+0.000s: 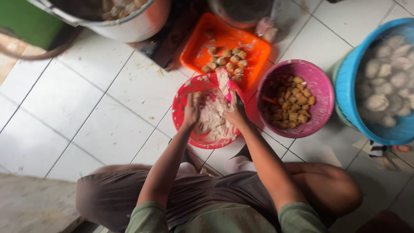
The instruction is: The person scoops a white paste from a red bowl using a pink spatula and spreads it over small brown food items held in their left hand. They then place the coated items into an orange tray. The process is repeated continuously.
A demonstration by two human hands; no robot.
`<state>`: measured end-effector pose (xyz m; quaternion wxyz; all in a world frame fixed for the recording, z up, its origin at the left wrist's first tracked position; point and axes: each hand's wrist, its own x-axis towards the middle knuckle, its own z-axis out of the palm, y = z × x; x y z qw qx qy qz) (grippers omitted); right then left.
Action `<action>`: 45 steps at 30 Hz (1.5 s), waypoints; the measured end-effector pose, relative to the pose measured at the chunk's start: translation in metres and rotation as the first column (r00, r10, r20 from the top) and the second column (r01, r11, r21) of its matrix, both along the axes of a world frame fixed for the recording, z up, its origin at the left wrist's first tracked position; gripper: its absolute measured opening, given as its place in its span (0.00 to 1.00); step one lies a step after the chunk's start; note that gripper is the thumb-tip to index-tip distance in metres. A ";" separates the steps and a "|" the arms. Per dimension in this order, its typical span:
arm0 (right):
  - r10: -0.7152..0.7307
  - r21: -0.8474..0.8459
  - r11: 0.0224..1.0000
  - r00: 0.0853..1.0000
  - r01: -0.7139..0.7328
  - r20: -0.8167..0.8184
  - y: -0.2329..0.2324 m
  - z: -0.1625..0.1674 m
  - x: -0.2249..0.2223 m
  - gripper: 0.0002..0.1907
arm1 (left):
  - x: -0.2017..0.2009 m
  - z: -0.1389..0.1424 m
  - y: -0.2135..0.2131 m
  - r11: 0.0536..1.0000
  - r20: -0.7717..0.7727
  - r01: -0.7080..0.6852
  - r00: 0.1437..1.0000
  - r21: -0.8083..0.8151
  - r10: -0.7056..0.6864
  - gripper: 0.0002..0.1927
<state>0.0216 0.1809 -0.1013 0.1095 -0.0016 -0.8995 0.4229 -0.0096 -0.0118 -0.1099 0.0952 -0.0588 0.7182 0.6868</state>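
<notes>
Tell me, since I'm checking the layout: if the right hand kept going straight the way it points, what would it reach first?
Probably the orange tray of filled pieces beyond the red bowl; the right hand points up-frame, though depth is unclear.

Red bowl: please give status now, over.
Left hand holds small piece over red bowl. Right hand holds paste-coated spatula. Pale paste inside. Nothing blocking.

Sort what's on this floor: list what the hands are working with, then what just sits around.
In use:
left hand
right hand
red bowl of paste
pink spatula

Sitting around:
orange tray
purple bowl
blue tub
metal pot
</notes>
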 end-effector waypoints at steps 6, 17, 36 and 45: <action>0.095 0.202 0.911 0.659 -0.360 0.746 -0.041 -0.022 0.040 0.29 | 0.011 -0.022 -0.085 0.756 -0.263 -0.513 0.858 -0.407 0.441 0.11; 0.335 0.110 0.904 0.845 -0.412 0.417 -0.123 -0.020 0.068 0.12 | 0.024 -0.024 -0.091 0.861 0.004 -0.329 0.934 -0.387 0.358 0.15; 0.228 -0.794 0.586 0.906 0.164 0.356 -0.050 0.018 0.004 0.08 | -0.020 0.031 -0.007 0.840 0.111 -0.305 0.952 0.448 0.287 0.09; 0.002 -0.739 0.644 0.966 0.198 0.260 -0.012 0.072 -0.017 0.09 | 0.002 0.071 0.065 0.916 -0.058 -0.142 0.983 0.376 0.176 0.13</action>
